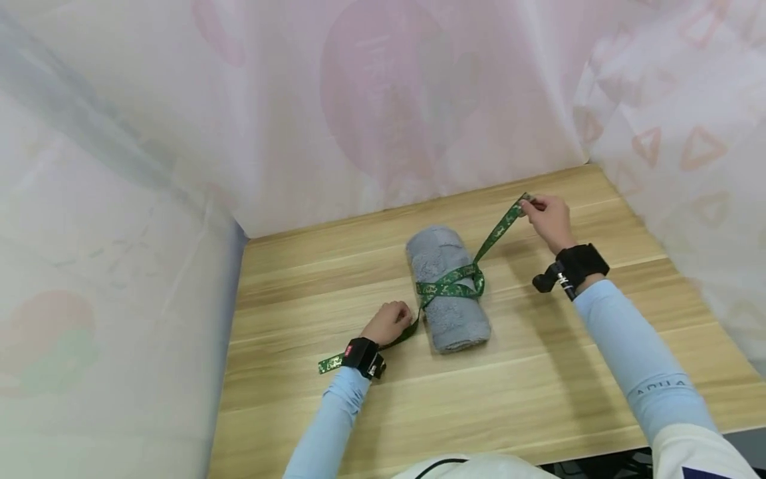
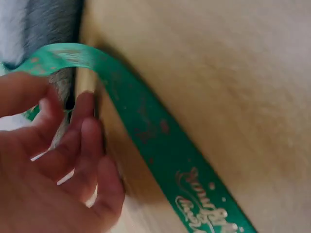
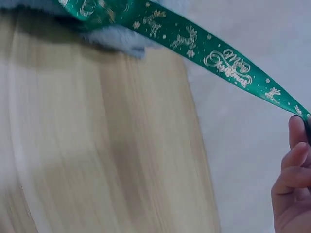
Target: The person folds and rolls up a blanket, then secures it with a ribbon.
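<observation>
A green Christmas ribbon [image 1: 450, 286] is wound round the rolled grey towel [image 1: 445, 287] — its ends are pinched taut by the left hand [image 1: 387, 322] and right hand [image 1: 547, 216], fingers curled.

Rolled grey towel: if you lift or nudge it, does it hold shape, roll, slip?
The rolled grey towel looks plush and soft, so it would probably sag when lifted by one end. Its cylinder shape could roll sideways on the smooth wooden table. The green ribbon, wrapped round its middle and pulled by the left hand and right hand, likely keeps it from unrolling.

Green ribbon [image 1: 450, 287] (gold-printed) crossed around rolled grey towel [image 1: 445, 289] on table.
</observation>
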